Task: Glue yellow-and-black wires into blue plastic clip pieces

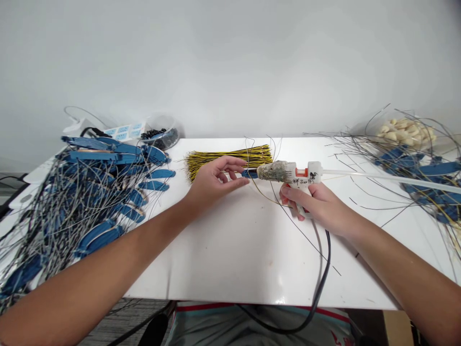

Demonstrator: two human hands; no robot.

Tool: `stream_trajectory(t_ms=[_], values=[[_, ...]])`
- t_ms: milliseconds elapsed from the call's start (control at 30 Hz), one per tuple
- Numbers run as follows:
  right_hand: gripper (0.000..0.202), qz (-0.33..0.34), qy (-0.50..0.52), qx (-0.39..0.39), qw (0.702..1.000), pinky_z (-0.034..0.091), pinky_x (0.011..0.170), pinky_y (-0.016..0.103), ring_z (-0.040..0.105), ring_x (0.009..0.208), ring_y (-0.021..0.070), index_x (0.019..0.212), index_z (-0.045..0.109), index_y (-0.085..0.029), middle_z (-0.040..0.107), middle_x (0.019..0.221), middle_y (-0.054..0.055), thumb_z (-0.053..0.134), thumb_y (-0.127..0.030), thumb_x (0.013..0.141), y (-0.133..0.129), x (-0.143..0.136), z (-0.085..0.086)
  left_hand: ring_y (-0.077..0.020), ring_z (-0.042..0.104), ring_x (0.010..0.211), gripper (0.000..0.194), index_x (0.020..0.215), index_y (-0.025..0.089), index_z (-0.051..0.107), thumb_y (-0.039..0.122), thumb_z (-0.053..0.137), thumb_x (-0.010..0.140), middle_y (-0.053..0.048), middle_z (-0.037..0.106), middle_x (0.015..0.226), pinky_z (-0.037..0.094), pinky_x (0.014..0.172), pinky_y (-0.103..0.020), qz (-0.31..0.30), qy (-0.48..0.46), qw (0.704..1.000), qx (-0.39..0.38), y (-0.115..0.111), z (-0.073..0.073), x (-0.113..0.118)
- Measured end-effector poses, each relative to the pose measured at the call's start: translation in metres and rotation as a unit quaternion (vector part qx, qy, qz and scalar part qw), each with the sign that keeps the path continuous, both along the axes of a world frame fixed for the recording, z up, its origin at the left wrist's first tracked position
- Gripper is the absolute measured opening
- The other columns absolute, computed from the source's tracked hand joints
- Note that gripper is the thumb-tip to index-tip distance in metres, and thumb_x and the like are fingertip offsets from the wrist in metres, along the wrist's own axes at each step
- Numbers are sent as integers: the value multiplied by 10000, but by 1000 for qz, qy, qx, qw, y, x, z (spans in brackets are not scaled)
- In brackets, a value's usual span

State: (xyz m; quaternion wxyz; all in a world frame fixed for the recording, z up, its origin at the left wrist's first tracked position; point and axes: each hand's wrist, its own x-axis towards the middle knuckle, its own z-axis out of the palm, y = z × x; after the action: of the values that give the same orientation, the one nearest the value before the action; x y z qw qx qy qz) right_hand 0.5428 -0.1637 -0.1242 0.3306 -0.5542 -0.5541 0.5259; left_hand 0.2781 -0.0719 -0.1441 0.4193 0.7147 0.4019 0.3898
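My right hand (309,199) is wrapped round the handle of a white glue gun (277,171), whose nozzle end is crusted with grey-brown residue. A long translucent glue stick (378,178) runs out of its back to the right. In my left hand (221,175), fingers and thumb pinch a small blue piece (251,173) with thin wires at it, right at the gun's tip. The gun hides part of that piece. Behind my left hand lies a bundle of yellow and black wires (230,154).
Blue pieces with dark wires (97,192) are heaped on the left, beside a power strip (124,130) and a clear tub of black bits (163,137). More wired blue pieces (432,168) and a bag of cream-coloured pieces (406,132) lie right. The gun's black cord (320,288) hangs over the table's front edge.
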Motion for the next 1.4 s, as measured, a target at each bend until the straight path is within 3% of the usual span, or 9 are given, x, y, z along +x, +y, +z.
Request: stream_trajectory(t_ms=[133,500,900,1200,1400], values=[[368,2,1,-1,1000,471,590,295,553,603,125,884,650,-200,622,834,9,632,-535,1037,0,1,-1,-66,513,640,564,1239,234,766,466,950,759,-57,800,1057,479,621,-197,5,3,1000,-9,1,0,-1],[392,-31,3,-10,999,461,573,304,549,581,131,881,672,-190,646,821,22,666,-561,1007,-1,1,0,-74,533,646,563,1226,225,775,493,943,759,-69,804,1051,488,623,-207,7,10,1000,-6,0,0,-1],[353,6,15,2,1000,485,584,300,550,611,131,945,649,-207,653,930,29,642,-550,1028,-1,4,-3,-67,493,626,567,1221,234,778,501,949,750,-63,800,1058,478,616,-207,7,12,1000,-10,1,0,-1],[387,23,-6,10,1000,473,598,301,554,619,140,866,638,-201,606,813,16,604,-537,1055,-1,3,-1,-107,627,720,502,1179,223,789,488,928,776,-74,811,1049,484,619,-211,-2,9,1000,2,0,0,1],[380,24,0,10,1000,463,586,298,542,617,131,859,623,-204,595,832,9,601,-527,1058,-1,3,-2,-96,604,691,491,1177,223,792,472,932,778,-68,810,1037,472,610,-211,0,10,1000,5,0,-1,0]])
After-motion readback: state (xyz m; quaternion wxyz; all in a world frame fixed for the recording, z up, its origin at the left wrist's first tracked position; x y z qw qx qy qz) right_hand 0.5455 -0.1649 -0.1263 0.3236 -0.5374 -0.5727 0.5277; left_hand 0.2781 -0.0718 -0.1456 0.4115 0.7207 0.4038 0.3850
